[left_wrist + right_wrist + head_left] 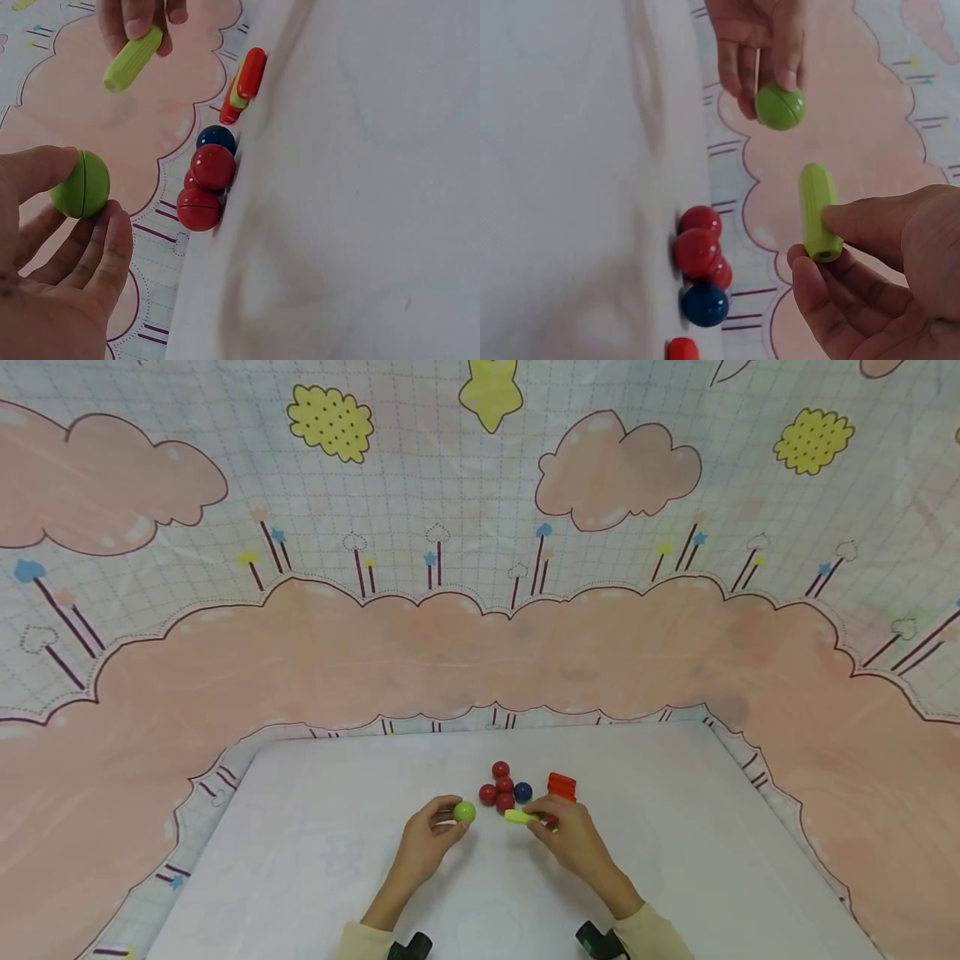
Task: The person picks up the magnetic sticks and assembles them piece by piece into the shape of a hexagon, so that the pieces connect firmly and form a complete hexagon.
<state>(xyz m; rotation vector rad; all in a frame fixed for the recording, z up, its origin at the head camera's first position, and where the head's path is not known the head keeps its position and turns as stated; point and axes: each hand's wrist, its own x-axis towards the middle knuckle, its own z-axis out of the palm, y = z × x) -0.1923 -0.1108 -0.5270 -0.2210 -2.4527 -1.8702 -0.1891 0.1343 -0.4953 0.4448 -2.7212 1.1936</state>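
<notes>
Yellow-green stick (517,817) and red sticks (562,782) partly hidden by right hand (576,839), star (491,393) cut off by head view's top edge

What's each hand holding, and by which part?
The left hand pinches a green ball by opposite sides; the right hand grips a yellow-green rod near one end.

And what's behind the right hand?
Red sticks peek past the right hand in the head view; whatever else it covers there is hidden. The left wrist view shows a green stick among them.

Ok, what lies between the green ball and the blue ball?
Red balls lie between the green ball and the blue ball, as seen in the head view.
</notes>
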